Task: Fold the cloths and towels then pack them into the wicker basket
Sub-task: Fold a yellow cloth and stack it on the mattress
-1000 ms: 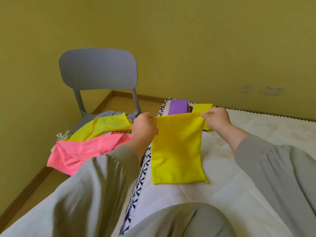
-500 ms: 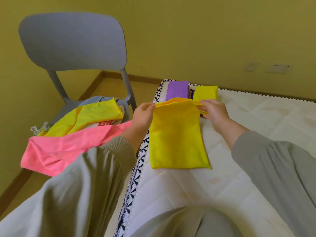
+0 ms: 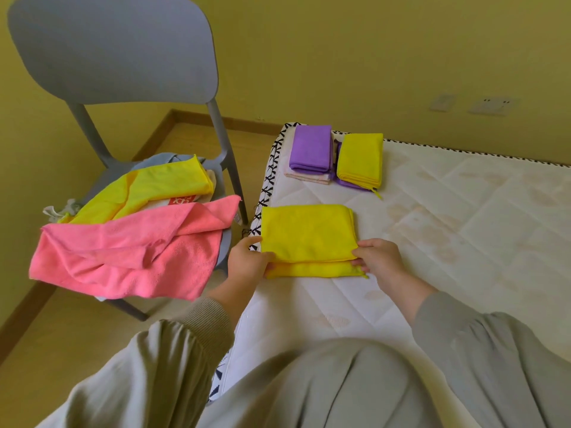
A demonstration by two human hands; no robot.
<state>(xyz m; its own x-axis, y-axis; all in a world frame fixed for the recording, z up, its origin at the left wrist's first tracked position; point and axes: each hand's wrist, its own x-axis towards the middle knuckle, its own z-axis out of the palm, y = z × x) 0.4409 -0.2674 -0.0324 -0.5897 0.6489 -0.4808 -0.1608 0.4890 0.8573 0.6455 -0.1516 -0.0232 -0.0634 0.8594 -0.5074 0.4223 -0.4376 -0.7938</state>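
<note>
Yellow cloth now half-length (hands at corners)

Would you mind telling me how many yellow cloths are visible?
3. The half-folded cloth lies on the mattress, pinched by left hand and right hand; the folded cloth tops the far stack; the loose cloth lies on the chair. Others may hide underneath.

Scene brightly and evenly lit by soft diffuse light, faint shadow cast on the floor under the chair at 8 o'clock, yellow cloth rendered sharp at centre, wall sockets at 2 o'clock smeared, sleeves at 6 o'clock stretched by wide-angle distortion.
</note>
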